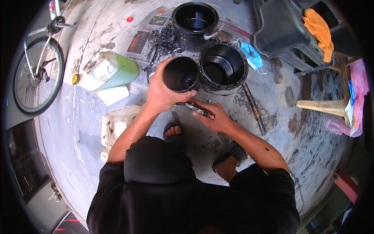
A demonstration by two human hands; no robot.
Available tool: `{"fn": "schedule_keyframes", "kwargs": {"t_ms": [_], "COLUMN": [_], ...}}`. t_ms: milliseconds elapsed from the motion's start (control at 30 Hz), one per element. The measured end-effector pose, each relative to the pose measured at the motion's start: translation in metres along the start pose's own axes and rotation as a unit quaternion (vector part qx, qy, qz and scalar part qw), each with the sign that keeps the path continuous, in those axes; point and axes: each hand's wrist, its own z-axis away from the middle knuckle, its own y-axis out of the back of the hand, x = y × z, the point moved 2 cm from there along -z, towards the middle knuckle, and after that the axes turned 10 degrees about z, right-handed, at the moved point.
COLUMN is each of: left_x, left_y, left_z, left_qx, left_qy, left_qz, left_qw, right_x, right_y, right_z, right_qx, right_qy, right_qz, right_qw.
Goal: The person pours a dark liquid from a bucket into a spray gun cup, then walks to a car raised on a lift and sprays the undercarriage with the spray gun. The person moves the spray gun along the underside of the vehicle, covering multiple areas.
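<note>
Your left hand [161,93] clasps the black pot [181,74], tilted on the floor [307,148] beside the bigger black bucket [223,67]; your right hand [216,117] grips a grimy brush [199,110] just under the pot's rim. Judging by that, the pot's inside remains to be worked.

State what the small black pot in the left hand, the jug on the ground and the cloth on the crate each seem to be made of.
Pot: probably plastic, black, faintly glossy, with a thin moulded rim.
Jug: translucent whitish plastic; green shows through, and the cap is yellow.
Cloth: soft orange fabric, perhaps towelling; it lies crumpled in folds.
</note>
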Motion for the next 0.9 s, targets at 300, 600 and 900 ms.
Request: {"fn": "schedule_keyframes", "kwargs": {"t_ms": [300,600,900], "left_x": [-0.020,-0.052,-0.104], "left_y": [0.017,0.030,0.019], "left_z": [-0.003,0.005,0.004], "left_qx": [0.019,0.060,0.069], "left_qy": [0.023,-0.016,0.089], "left_qz": [-0.127,0.029,0.002], "left_qw": [0.991,0.998,0.994], "right_x": [0.003,0.008,0.034], "right_y": [-0.019,-0.024,-0.044], "right_z": [-0.042,-0.046,-0.065], "right_qx": [-0.079,-0.093,-0.112], "right_qy": [-0.080,-0.157,-0.151], "right_qz": [0.040,0.072,0.113], "right_qw": [0.993,0.981,0.976]}}
